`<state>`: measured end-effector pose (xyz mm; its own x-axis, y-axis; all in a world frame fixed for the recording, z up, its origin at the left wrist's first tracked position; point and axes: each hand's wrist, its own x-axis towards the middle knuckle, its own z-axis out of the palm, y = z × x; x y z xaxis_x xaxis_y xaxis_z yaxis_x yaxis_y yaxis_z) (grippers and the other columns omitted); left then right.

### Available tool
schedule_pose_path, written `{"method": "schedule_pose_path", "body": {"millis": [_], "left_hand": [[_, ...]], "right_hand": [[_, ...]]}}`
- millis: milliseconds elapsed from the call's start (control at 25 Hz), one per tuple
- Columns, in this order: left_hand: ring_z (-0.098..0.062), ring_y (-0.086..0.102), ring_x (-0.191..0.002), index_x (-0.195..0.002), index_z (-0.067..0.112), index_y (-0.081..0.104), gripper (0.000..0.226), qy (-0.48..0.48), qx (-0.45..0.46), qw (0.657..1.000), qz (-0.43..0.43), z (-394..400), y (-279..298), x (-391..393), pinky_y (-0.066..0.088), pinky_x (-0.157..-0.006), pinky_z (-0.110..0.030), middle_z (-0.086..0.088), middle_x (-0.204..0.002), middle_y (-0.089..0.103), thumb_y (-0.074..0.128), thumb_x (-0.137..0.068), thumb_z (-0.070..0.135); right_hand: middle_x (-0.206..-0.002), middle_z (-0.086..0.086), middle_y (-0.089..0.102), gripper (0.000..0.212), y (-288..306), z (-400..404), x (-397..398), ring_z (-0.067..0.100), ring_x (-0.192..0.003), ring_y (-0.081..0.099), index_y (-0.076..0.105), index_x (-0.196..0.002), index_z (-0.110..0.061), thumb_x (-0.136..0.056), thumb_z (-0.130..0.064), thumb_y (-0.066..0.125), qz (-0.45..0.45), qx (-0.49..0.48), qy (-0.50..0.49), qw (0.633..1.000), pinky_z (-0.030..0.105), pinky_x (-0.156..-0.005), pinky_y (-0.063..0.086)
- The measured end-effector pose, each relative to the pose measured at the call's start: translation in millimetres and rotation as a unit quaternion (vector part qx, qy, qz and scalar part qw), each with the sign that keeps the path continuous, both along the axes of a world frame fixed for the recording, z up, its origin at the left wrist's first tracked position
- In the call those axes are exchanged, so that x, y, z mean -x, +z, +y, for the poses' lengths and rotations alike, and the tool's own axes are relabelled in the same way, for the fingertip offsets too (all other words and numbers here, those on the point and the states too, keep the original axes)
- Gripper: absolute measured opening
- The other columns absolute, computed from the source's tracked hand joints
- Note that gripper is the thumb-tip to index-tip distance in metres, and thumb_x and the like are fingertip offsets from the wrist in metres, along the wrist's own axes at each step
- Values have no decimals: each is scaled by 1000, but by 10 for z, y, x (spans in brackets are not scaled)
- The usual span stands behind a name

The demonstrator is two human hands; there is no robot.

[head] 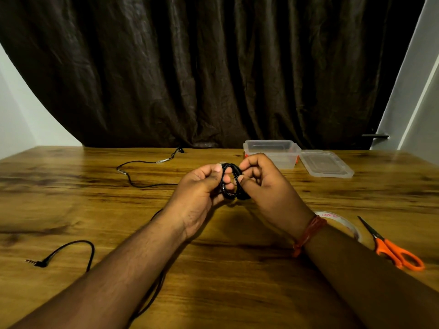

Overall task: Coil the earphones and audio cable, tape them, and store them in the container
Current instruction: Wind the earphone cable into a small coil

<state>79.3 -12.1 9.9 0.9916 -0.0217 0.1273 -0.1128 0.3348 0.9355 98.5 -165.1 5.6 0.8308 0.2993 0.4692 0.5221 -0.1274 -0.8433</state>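
Both hands up over the table [213, 269], close together on a black coil [231, 182]: left hand [202, 186] pinches its left side, right hand [263, 184] grips the right. Earphones [147, 173] lie loose at far left, a plug [35, 262] near left. Open container [272, 153] and lid [325, 163] far right; tape [342, 223] and scissors [392, 246] by the right wrist.
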Motion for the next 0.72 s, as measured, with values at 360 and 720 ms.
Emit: {"method": "schedule_pose_path", "body": {"millis": [360,720], "left_hand": [[-6,63,-68,-102,10,66,22,1,-11,1000,3,-39,26,36,54,-60,-18,0,-73,68,45,-102,14],[-7,57,-65,-96,10,63,21,9,-35,999,-7,-45,12,18,53,-60,-18,1,-71,58,44,-102,16]], "right_hand": [[-82,-4,59,18,-3,-6,11,-2,-72,62,52,-110,-16,-96,-4,52,-9,12,-8,1000,26,-74,57],[-84,-3,62,17,-13,4,34,9,-75,62,56,-110,-20,-96,-10,53,-48,66,-33,996,31,-73,57]]}}
